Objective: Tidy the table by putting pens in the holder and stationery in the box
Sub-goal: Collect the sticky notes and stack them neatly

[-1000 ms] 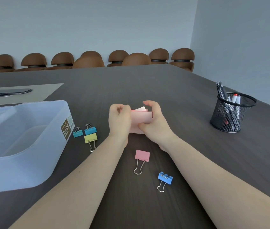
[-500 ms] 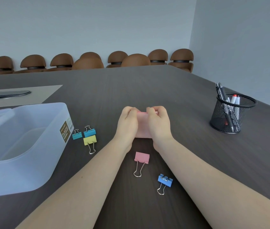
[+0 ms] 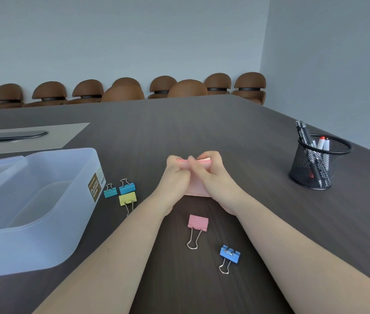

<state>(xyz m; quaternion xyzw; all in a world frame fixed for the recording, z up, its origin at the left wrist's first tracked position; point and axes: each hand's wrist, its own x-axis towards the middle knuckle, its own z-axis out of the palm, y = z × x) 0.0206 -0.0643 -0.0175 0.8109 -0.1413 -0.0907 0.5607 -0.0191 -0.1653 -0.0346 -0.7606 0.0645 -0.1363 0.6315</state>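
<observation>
A pink pad of sticky notes [image 3: 198,185] is pinched from both sides at the centre of the frame: the left hand [image 3: 176,177] is closed on its left edge and the right hand [image 3: 213,177] on its right edge, fingers curled over the top, so each grip is pressed onto the pad. The pad is stood on its lower edge on the dark table [image 3: 202,123], tilted away from the camera, with its long axis running left to right; a white sheet shows at its top right corner. Just below the hands, between the forearms, a pink binder clip [image 3: 198,222] is laid with its wire handles pointing toward the lower edge of the frame, and a blue binder clip [image 3: 229,254] lies lower right of it. To the left of the hands three more clips are grouped close together: a small teal one [image 3: 110,192], a blue one [image 3: 127,188] and a yellow one [image 3: 127,198], five clips in all. Beside these, at the left edge, a translucent plastic box [image 3: 43,234] is seen. At the right, well apart, a black mesh holder [image 3: 315,168] with several pens [image 3: 304,134] is stood. Brown chairs [image 3: 249,83] are lined along the far wall.
</observation>
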